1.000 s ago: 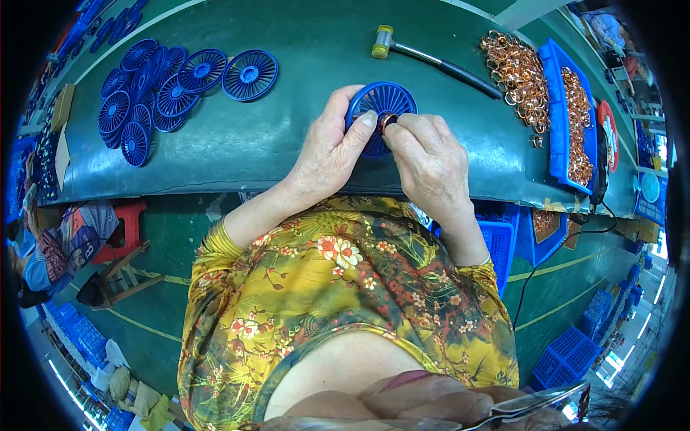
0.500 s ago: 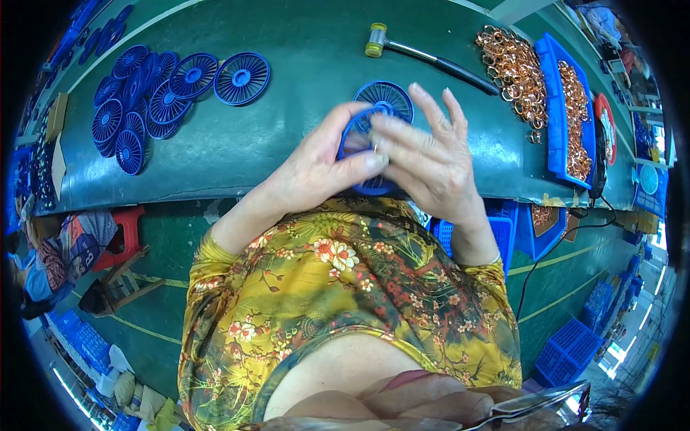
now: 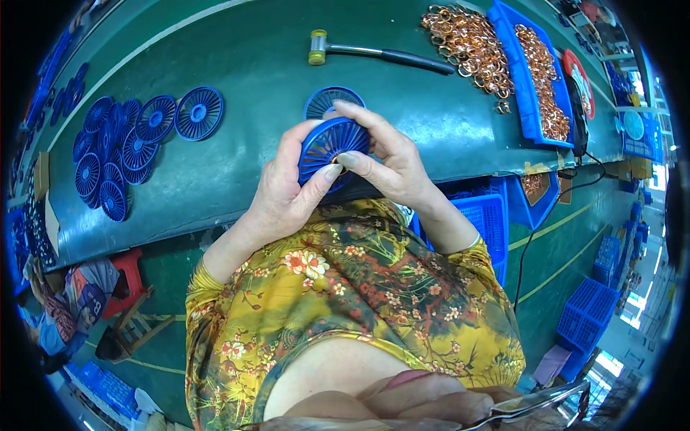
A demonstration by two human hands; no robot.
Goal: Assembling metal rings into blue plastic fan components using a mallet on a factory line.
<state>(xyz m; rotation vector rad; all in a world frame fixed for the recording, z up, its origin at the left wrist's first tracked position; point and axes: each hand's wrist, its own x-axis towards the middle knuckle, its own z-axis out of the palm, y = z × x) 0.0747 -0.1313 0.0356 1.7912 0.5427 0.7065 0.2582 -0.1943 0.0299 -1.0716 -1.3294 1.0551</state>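
Just above the table's near edge I hold a round blue plastic disc with spokes, tilted towards me. My left hand grips its left rim, thumb bent in to the hub. From the other side my right hand closes on the disc, fingers behind the far rim and thumb at the hub too. A bit of a copper-coloured ring shows at the hub between the two thumb tips; the thumbs cover most of it. Behind my fingers a second blue spoked disc lies on the green table.
A hammer with yellowish faces and a black grip lies beyond my hands. Loose copper-coloured rings are heaped at far right, beside a blue tray holding more. Blue spoked discs are piled at left. Blue crates stand below the table's edge.
My right hand's raised, spread fingers have come down around the disc, and its thumb now presses at the hub. The disc has tilted towards me. The whole view has swung, shifting the table's things left.
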